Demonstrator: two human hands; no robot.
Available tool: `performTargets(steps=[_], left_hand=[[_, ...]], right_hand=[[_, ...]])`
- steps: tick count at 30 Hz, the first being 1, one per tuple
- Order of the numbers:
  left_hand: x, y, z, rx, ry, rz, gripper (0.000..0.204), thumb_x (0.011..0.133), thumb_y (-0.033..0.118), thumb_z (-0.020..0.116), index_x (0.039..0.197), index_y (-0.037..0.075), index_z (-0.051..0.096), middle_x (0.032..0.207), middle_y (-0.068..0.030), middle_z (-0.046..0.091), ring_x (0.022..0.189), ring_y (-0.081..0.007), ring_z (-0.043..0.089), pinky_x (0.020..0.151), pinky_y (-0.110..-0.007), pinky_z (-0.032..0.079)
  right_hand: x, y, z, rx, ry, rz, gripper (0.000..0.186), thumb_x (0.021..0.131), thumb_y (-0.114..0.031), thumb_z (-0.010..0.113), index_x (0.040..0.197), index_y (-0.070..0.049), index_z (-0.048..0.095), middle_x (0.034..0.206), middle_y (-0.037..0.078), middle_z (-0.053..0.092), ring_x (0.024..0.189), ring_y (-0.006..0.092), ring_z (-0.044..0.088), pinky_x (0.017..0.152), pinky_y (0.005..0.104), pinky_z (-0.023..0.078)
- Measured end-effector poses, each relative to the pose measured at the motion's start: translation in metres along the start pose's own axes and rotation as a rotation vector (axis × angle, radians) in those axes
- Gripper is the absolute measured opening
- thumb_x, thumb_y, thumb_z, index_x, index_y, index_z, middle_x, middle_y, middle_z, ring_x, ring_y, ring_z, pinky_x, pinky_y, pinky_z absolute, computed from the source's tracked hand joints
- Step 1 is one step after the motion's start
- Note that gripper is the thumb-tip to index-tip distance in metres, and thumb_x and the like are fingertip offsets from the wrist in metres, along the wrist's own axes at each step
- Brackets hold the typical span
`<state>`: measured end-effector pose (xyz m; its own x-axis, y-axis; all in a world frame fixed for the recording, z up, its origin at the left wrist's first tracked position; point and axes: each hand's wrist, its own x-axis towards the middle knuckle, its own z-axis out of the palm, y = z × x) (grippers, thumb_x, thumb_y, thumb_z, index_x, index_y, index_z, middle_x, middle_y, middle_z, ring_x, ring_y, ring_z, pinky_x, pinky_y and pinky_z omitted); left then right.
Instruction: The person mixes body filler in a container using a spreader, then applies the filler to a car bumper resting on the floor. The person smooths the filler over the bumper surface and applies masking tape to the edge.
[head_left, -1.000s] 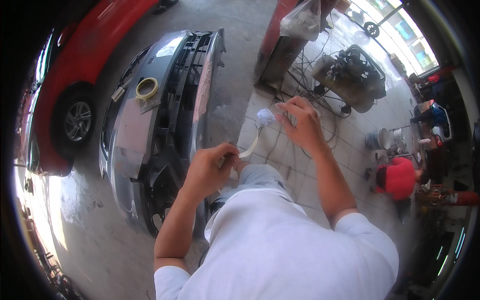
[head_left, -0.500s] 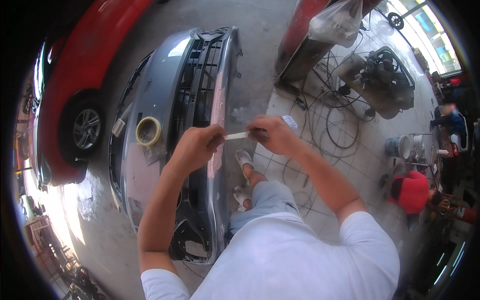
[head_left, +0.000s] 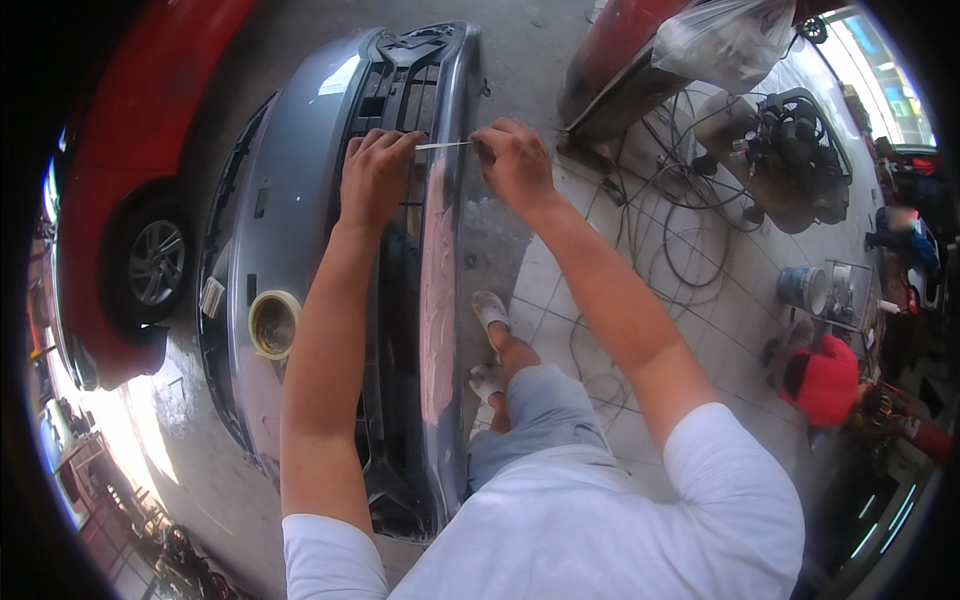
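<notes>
A grey car bumper [head_left: 300, 200] lies on the ground in front of me, its black grille facing up and a pink patch of filler [head_left: 437, 300] along its right edge. My left hand [head_left: 375, 172] rests on the grille and pinches one end of a thin strip of masking tape [head_left: 442, 146]. My right hand [head_left: 513, 160] pinches the other end. The strip is stretched taut between both hands, just above the bumper's right edge.
A roll of masking tape [head_left: 273, 322] sits on the bumper's left part. A red car [head_left: 130, 200] stands to the left. Cables [head_left: 690, 240], a compressor-like machine [head_left: 800, 150], a paint can [head_left: 803, 288] and a crouching person in a red cap [head_left: 825, 380] are to the right.
Both hands have moved forward and down from in front of me to the bumper, carrying the tape strip. The strip is now pulled straight over the bumper's edge.
</notes>
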<state>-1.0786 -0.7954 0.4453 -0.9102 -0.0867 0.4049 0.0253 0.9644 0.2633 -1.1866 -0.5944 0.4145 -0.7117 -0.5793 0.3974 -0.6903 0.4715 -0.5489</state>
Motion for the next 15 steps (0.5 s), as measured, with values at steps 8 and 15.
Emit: performTargets(steps=[8, 15], left_hand=[[-0.009, -0.006, 0.017, 0.133, -0.097, 0.016, 0.024, 0.092, 0.007, 0.061, 0.109, 0.014, 0.077, 0.095, -0.0033, 0.078, 0.101, -0.0218, 0.071, 0.095, -0.039, 0.047], [-0.028, 0.002, 0.025, 0.017, -0.111, -0.096, 0.021, 0.091, 0.007, 0.063, 0.104, 0.014, 0.077, 0.091, -0.0082, 0.077, 0.093, -0.0249, 0.073, 0.093, -0.041, 0.046]], right_hand=[[-0.016, 0.007, 0.024, 0.036, 0.012, 0.062, 0.015, 0.085, -0.006, 0.070, 0.097, -0.010, 0.079, 0.097, 0.010, 0.076, 0.099, 0.0321, 0.069, 0.090, 0.0454, 0.052], [-0.035, -0.001, 0.034, 0.145, -0.002, 0.128, 0.017, 0.083, -0.006, 0.068, 0.097, -0.008, 0.079, 0.097, 0.012, 0.077, 0.098, 0.0345, 0.069, 0.091, 0.0449, 0.054]])
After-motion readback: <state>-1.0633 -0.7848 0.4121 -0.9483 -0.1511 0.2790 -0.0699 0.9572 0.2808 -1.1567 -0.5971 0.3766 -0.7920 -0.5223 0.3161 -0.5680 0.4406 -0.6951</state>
